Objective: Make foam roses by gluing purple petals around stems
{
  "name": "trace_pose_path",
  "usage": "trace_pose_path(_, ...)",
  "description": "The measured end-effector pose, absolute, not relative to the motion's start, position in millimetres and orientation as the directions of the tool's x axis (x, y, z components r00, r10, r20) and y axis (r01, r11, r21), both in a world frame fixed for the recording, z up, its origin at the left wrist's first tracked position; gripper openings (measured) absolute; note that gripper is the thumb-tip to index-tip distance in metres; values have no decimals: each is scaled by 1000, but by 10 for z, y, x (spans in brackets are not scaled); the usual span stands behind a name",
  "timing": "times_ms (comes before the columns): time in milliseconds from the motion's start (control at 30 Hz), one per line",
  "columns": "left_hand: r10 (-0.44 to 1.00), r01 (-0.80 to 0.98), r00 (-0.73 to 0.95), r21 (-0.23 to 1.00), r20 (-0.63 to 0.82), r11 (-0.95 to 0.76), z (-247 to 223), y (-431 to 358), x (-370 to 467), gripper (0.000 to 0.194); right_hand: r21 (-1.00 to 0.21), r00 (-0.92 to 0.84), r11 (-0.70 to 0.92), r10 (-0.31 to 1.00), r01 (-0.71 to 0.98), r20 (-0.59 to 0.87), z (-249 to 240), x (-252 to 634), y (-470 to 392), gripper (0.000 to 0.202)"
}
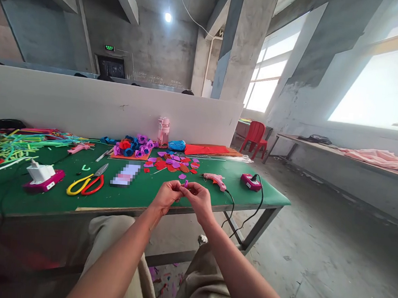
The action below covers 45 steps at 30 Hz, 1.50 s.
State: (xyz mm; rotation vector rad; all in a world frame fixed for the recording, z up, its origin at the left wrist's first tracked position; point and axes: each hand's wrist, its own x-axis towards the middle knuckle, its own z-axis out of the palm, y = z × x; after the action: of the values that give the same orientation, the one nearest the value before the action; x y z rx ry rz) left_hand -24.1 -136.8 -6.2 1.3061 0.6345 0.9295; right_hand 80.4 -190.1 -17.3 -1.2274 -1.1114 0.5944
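left hand (167, 195): hovering just over the near edge of the worktop (141, 192), fingers pinching together on a tiny purple piece (186, 183). Looks like it's steadying one side so the bit isn't flopping around.

right hand (198, 197): meeting the left one, fingertips closing on the same purple piece from the other side. Both hands are working it at once, probably because it's way too small for one.

purple piece: sitting right between the two sets of fingertips, in the air over the front edge. Too small to tell its exact shape.

petal pile (175, 163): red and purple cutouts lying loose just behind the hands, so they're within easy reach.

glue gun (215, 180): pink, lying on its side just right of the hands, cord trailing off the edge toward the power strip (250, 181).

scissors (86, 181): yellow and red handles, parked well off to the left.

finished flowers (133, 146): purple, red and blue rolled blooms bunching up at the back by the white divider (86, 107), out of the working zone.
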Motion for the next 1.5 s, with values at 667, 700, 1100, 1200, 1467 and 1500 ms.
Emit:
trace_pose_path(667,910,-65,332,968,249,-241,358,-722,-282,28,-825,445,57,820,562,360,-177,1569,-1415,26)
trace_pose_path(700,906,-33,318,958,279,-283,356,-660,-250,27,-780,408,14,846,625,342,-240,1585,-1335,24)
trace_pose_path(1100,954,75,207,969,217,-236,-175,-550,55,23,-573,278,-140,947,808,161,-355,1534,-419,4)
trace_pose_path(1200,949,131,251,965,189,-226,-185,-519,92,21,-570,271,-150,953,808,133,-355,1547,-382,7)
trace_pose_path(1467,957,11,272,995,-101,102,-89,-528,55,35,-870,352,-21,919,493,177,-367,1502,-772,14)
trace_pose_path(1500,942,-13,307,989,-134,145,-80,-555,62,41,-949,382,38,910,312,162,-365,1450,-828,17)
